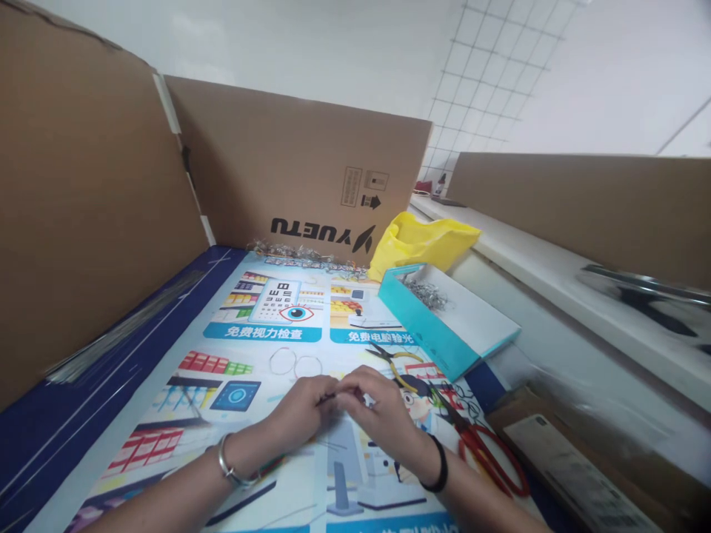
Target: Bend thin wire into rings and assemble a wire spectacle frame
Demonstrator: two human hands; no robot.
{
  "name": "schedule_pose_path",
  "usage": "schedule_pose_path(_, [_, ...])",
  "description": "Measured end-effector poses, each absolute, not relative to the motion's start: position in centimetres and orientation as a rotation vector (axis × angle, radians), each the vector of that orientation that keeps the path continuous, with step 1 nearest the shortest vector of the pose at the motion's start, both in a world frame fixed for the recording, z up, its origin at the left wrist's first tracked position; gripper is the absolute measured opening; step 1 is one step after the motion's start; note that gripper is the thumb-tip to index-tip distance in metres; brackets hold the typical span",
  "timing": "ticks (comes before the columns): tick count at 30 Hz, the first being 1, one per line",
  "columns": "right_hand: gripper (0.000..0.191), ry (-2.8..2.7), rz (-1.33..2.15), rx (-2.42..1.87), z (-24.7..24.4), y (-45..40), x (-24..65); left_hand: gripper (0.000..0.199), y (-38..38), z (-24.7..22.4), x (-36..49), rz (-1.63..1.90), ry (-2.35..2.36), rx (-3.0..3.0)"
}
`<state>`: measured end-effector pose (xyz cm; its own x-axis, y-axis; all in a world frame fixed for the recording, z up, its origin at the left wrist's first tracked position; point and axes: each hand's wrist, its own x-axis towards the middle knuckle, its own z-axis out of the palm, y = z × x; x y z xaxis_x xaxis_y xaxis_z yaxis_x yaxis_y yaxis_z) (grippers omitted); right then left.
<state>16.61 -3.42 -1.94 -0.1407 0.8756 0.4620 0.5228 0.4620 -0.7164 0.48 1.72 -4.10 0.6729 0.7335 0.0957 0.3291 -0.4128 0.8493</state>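
My left hand (307,407), with a silver bangle at the wrist, is closed in a pinch over the printed poster (266,414). Its fingertips meet those of my right hand (383,414), which has a black band at the wrist and is pinched too. Something small and dark shows between the fingers, too hidden to name. Just beyond the right hand lie pliers with yellow handles (401,366). Scissors with red handles (492,451) rest to its right. Two thin wire rings (294,363) appear on the poster beyond the left hand.
A turquoise box (427,337) holds a heap of small metal pieces (425,294). Behind it sits a yellow bag (419,240). Long thin wires (130,326) lie along the left, and tangled wire (311,257) along the back. Cardboard walls (289,163) stand left and behind; a brown package (566,459) is at right.
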Motion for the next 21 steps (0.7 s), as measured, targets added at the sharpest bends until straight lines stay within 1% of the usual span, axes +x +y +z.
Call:
schedule_pose_path(4, [0.008, -1.844, 0.404, -1.202, -2.4, -3.9, 16.2, 0.022, 1.9, -4.4, 0.3, 0.527, 0.784, 2.075])
schedule_pose_path(9, [0.008, -1.918, 0.358, -1.186, -2.1, -3.8, 16.6, 0.022, 1.9, -4.3, 0.2, 0.532, 0.706, 2.058])
schedule_pose_path(11, [0.016, -1.997, 0.345, -1.216, -1.4, -3.3, 17.7, 0.021, 1.9, -3.9, 0.2, 0.546, 0.755, 2.061])
schedule_pose_path(13, [0.026, -2.118, 0.249, -1.391, -0.7, -2.7, 19.5, 0.019, 2.1, -3.5, 0.1, 0.546, 0.837, 2.070])
schedule_pose_path(16, [0.030, -2.255, 0.003, -1.817, -0.5, -1.8, 22.7, 0.017, 2.7, -2.7, 0.0, 0.554, 0.933, 2.057])
schedule_pose_path(18, [0.029, -2.243, -0.049, -1.942, -0.9, -1.4, 24.4, 0.016, 3.6, -2.2, 0.0, 0.541, 0.982, 2.030])
schedule_pose_path(21, [0.030, -2.280, -0.067, -1.992, -1.8, -1.2, 25.8, 0.012, 5.7, -1.5, 0.5, 0.388, 1.062, 2.067])
